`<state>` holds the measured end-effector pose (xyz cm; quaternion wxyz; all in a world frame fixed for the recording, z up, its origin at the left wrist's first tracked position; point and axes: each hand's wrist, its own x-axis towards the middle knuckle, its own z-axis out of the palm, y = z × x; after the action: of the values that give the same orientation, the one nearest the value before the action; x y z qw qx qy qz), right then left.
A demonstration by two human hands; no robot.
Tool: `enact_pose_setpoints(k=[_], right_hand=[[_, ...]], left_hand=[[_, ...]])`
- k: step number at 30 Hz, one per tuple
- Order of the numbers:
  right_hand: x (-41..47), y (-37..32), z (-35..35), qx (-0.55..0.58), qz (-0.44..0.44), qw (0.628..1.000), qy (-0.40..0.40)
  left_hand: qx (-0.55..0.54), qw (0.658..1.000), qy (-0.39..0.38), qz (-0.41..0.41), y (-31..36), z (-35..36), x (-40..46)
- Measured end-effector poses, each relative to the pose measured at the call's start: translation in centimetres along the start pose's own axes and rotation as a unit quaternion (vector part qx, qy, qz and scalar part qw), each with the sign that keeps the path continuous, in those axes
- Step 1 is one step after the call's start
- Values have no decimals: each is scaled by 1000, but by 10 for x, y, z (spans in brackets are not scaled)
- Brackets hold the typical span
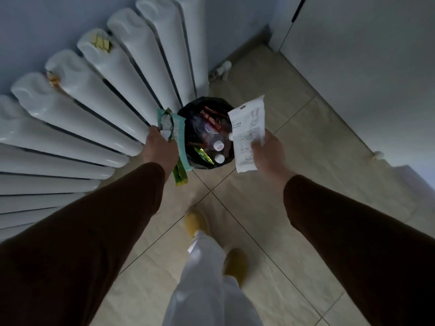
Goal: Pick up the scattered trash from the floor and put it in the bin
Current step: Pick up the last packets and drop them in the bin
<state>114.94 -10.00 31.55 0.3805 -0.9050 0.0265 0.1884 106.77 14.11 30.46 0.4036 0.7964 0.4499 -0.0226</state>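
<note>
A black bin point(188, 137) lined with a dark bag stands on the tiled floor against the radiator, holding bottles and wrappers. My left hand point(160, 149) grips a bunch of wrappers point(179, 147), teal and green ones, at the bin's left rim. My right hand point(268, 151) holds a white packet point(247, 135) with a rabbit drawing over the bin's right rim. Both packets hang above or beside the opening, not inside it.
A white radiator point(94, 102) fills the left side, with yellow scraps on its top. A white door or cabinet point(364, 55) stands at the right. Beige floor tiles point(270, 220) spread below; my white trousers and yellow slippers point(235, 262) are at the bottom centre.
</note>
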Motion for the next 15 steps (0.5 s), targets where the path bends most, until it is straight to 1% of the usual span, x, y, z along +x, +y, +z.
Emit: enact_pose_setpoints(k=[4, 7, 8, 9, 11, 12, 15], right_hand=[[42, -20, 21, -28, -5, 1000, 0], [71, -29, 40, -83, -9, 996, -16], [79, -33, 47, -89, -3, 995, -37], [87, -36, 55, -91, 9, 993, -77], [96, -41, 74, -80, 29, 982, -170], [102, -38, 84, -87, 39, 977, -192], [111, -30, 102, 5, 112, 975, -190]], left_hand=[[8, 1000, -28, -2, 22, 16, 35], [4, 999, -37, -6, 27, 27, 60], [-10, 998, -62, -14, 26, 33, 66], [-29, 994, -102, -27, 25, 40, 71], [-74, 976, -190, -70, 20, 58, 75], [-90, 967, -220, -93, 18, 66, 76], [-127, 949, -249, -143, 8, 89, 80]])
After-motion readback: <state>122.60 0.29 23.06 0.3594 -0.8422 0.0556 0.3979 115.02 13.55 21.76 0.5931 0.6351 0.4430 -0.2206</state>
